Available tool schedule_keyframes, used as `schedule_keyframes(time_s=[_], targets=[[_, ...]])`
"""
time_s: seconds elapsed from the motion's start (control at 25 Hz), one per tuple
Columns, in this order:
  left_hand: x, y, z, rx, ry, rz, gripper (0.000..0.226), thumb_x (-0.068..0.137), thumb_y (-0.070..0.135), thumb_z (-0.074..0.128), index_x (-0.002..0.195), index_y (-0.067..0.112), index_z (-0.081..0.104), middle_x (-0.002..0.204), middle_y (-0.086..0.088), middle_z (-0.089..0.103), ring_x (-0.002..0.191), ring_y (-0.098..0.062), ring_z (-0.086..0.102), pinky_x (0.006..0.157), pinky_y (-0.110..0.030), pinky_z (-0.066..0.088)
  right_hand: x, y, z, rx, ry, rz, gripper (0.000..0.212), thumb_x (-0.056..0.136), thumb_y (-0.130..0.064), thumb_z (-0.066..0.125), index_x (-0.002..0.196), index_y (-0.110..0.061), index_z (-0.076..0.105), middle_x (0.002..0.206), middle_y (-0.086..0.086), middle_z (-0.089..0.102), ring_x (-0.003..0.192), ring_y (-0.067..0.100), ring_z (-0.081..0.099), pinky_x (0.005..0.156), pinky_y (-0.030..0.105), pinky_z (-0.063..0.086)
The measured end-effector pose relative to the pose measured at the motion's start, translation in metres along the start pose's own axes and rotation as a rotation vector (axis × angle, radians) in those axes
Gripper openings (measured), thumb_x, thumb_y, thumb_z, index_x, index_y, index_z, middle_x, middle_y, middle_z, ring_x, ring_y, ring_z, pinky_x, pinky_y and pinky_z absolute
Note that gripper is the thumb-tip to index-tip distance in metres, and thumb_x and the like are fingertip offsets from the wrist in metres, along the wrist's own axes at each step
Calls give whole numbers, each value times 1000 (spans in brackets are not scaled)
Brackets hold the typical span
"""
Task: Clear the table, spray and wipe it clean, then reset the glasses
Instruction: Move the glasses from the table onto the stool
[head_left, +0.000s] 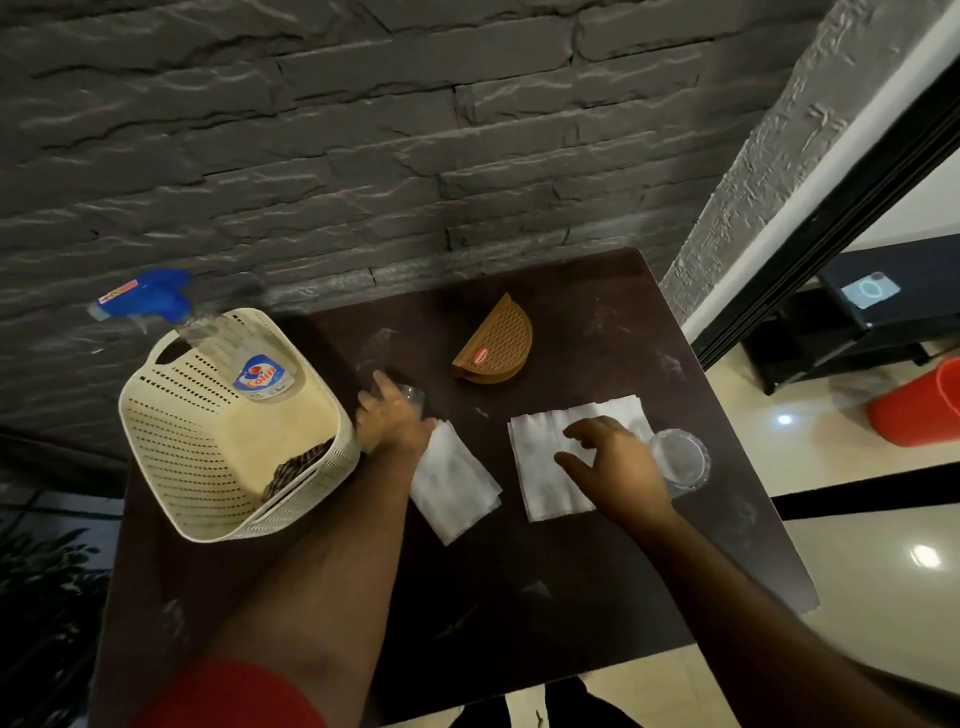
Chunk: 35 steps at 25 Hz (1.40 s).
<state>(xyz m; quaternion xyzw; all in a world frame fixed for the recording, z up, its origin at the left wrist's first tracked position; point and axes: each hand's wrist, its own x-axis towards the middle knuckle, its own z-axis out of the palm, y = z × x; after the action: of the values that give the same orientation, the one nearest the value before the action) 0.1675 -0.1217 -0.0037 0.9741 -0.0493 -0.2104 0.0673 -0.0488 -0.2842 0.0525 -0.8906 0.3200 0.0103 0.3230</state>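
The dark table (545, 597) against the brick wall is still set. Your left hand (389, 421) grips one glass (410, 397) beside the basket (208, 441); your right hand (618, 462), fingers loosely spread, hovers over a napkin (540, 467) near the other glass (680, 460). Lift glasses upright first, then gather napkins.

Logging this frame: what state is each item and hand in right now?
Left glass: on the table, gripped by the left hand.
Right glass: upright on the table, looks empty.
Right hand: fingers spread over the right napkin.
Left napkin: flat on the table.
Napkin holder: empty, standing.
Spray bottle: leaning in the basket.
Cloth: in the basket.
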Motion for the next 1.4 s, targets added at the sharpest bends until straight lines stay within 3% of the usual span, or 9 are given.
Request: schedule_keyframes(time_s=[0.2,0.32,0.52,0.76,0.84,0.96,1.08,1.28,1.4], targets=[[5,2,5,13,81,-51,117,76,41,79,151,0,-2,145,-29,35,129,-41,43,103,-44,41,11,17,-21,-305,5,-89,42,84,-39,68,123,-25,61,128,-1,60,118,21,53,93,34,45],[3,-1,3,-85,141,-38,112,74,36,82,150,-2,9,142,-28,38,127,-41,44,102,-45,41,21,32,-38,-505,-48,31,55,81,-49,68,131,-29,53,135,1,54,124,25,47,101,43,42],[-18,-5,5,-408,262,129,108,65,26,88,148,3,23,144,-19,39,132,-35,41,108,-45,39,39,67,-51,-570,-427,354,107,58,-73,72,147,-30,33,145,3,47,130,29,47,99,47,48],[-55,-7,17,-661,227,128,104,55,30,93,140,13,36,136,-5,49,124,-22,51,103,-42,47,49,57,-62,-493,-346,306,90,69,-62,72,143,-23,40,131,2,60,117,25,59,93,38,53],[-64,-9,19,-719,194,92,103,54,31,93,138,16,36,132,-3,53,121,-21,54,101,-41,49,58,50,-73,-228,-281,338,87,70,-60,73,140,-18,44,128,7,60,113,29,60,89,41,54],[-76,-11,14,-792,158,72,102,54,27,93,137,18,35,128,-2,56,118,-19,55,101,-35,47,60,45,-87,712,-351,390,88,64,-56,79,135,-12,50,114,13,65,98,29,64,75,41,56],[-88,-10,4,-847,182,68,98,57,21,93,136,15,35,122,0,56,110,-15,55,95,-27,45,44,50,-81,1384,-462,253,87,53,-41,88,129,-18,55,114,14,70,106,32,65,89,45,53],[-109,-14,-13,-904,198,65,93,61,18,91,138,18,38,123,3,57,115,-14,54,100,-32,46,30,26,-49,1119,-510,58,71,63,-14,77,129,-7,50,126,24,58,110,34,64,90,47,54],[-128,-26,-23,-968,209,54,90,61,19,90,137,22,41,125,5,57,116,-12,53,102,-34,46,34,8,-38,1254,-468,33,74,70,-12,72,137,-10,43,135,22,53,120,37,57,99,52,48]])
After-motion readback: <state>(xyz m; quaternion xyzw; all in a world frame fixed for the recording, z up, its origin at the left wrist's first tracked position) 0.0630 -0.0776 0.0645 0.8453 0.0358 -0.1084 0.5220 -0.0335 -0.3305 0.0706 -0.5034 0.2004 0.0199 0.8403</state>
